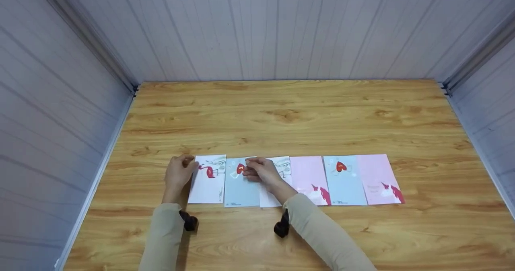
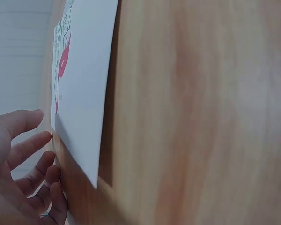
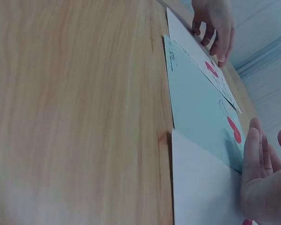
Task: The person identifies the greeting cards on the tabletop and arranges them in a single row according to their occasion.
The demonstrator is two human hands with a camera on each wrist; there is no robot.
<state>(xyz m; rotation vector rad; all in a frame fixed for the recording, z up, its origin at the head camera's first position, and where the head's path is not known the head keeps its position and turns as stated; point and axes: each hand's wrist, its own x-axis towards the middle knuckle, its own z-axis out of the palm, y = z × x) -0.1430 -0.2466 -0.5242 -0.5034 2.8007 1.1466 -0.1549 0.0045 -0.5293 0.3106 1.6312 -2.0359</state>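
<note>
on the brown wood-grain surface (image 1: 281, 118), six rectangular white, pale blue and pink cards (image 1: 307, 178) are laid side by side. the left grip (image 1: 180, 173) is held loosely spread beside the leftmost, the right grip (image 1: 265, 173) straight-fingered over the next two.

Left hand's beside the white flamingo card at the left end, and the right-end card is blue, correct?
Not blue: the right-end card is pink in the head view. The left hand is beside the white flamingo card at the left end.
</note>
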